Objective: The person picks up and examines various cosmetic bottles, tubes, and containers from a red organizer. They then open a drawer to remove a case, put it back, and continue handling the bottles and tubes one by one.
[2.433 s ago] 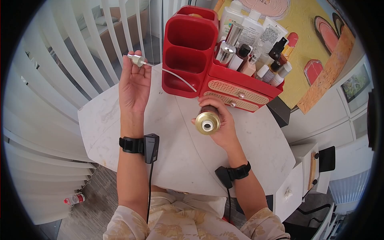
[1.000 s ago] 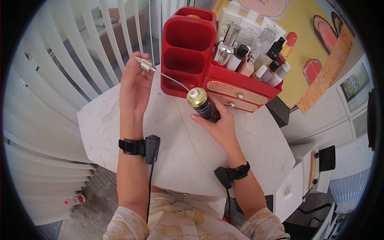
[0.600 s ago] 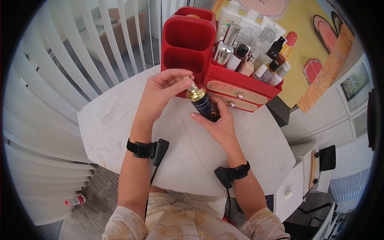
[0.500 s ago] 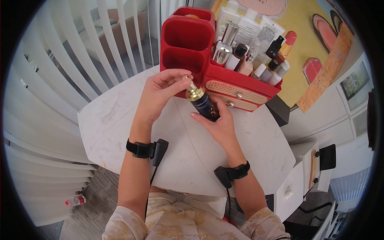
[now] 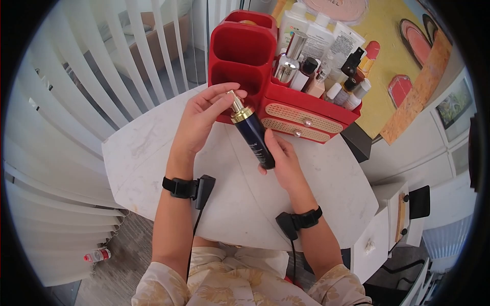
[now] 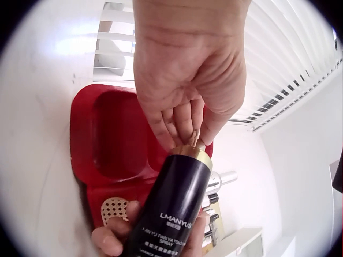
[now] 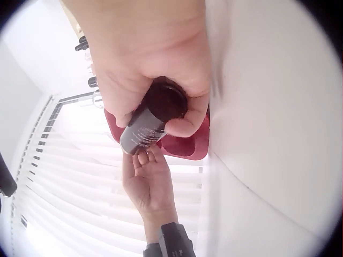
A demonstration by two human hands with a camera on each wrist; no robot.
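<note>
A dark bottle (image 5: 253, 136) with a gold collar is tilted above the table, its top toward the upper left in the head view. The left hand (image 5: 199, 118) pinches the metallic pump top (image 5: 236, 103) between thumb and fingers. Around the bottle's lower part the right hand (image 5: 287, 162) curls its fingers and thumb. White lettering shows on the bottle (image 6: 174, 206) in the left wrist view, where the left hand (image 6: 190, 69) is above the collar. In the right wrist view the right hand (image 7: 150, 59) grips near the bottle's dark base (image 7: 167, 99).
Behind the hands a red organizer (image 5: 270, 94) with compartments and two drawers stands on the white marbled table (image 5: 148, 153). Several bottles and tubes fill its right side. A painting (image 5: 377, 66) leans behind it. Vertical blinds (image 5: 51, 127) hang at the left.
The left hand came over from the left with the pump and its tube, and now the pump sits on the bottle. The bottle has turned, and the right hand has shifted down toward its base.
</note>
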